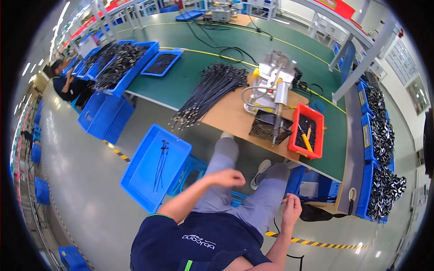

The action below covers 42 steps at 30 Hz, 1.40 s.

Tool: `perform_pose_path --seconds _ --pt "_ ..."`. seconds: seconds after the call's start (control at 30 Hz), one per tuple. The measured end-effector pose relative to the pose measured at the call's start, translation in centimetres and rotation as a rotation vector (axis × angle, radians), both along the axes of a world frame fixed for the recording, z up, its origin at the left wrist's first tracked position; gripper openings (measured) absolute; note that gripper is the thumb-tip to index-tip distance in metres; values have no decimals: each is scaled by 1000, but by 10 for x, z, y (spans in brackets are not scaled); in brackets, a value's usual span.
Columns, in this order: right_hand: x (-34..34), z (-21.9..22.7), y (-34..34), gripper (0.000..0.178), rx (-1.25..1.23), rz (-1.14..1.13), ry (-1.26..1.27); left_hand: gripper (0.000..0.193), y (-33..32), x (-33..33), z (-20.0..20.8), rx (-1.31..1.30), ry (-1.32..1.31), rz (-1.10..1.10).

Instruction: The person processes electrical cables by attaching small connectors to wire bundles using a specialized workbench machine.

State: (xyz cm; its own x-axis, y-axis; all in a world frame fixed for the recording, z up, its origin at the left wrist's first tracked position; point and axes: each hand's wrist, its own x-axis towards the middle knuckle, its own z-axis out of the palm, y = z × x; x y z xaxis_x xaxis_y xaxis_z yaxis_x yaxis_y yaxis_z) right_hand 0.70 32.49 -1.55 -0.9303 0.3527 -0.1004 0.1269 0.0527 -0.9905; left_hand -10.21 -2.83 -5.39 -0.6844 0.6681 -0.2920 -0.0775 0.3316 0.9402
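Note:
My left hand is above my left thigh, its fingers curled together; whatever it may hold is too small to see. Beside my right knee is my right hand, fingers pinched; its contents cannot be made out. A thin black line runs close to that wrist. Ahead on the bench lies a large bundle of black cables with pale ends toward me. Right of it stands a metal bench press on a brown board. To my left, a blue tray holds a few black cables.
A black fan sits at the board's front edge. Next to it, a red bin holds small black parts and a yellow-handled tool. Blue bins of cables stand far left; more blue bins line the right. Another person sits far left.

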Motion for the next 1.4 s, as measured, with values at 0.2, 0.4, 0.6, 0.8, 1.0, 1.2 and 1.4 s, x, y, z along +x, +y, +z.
perform_pose_path --seconds 0.2,0.4,0.6,0.8,1.0,1.2,1.4 --pt "-7 24 -6 20 -20 -37 16 21 -137 -47 179 28 144 706" --pt "-21 21 -17 19 -30 -39 -5 33 -204 -184 199 -410 773 1032" --pt "-35 14 -23 19 -52 -57 -63 37 -229 -274 153 -757 741 1100" --pt "-47 15 -15 20 12 -81 -62 35 -216 -290 145 -957 779 1095" --pt "-63 22 -29 20 -18 -53 -58 29 -228 -291 142 -934 848 1047" --pt "-61 26 -38 19 -86 -15 -77 23 -245 -274 210 -286 1069 1251" --pt "-49 22 -51 21 -127 71 -11 18 -190 -190 299 -17 1155 1156"
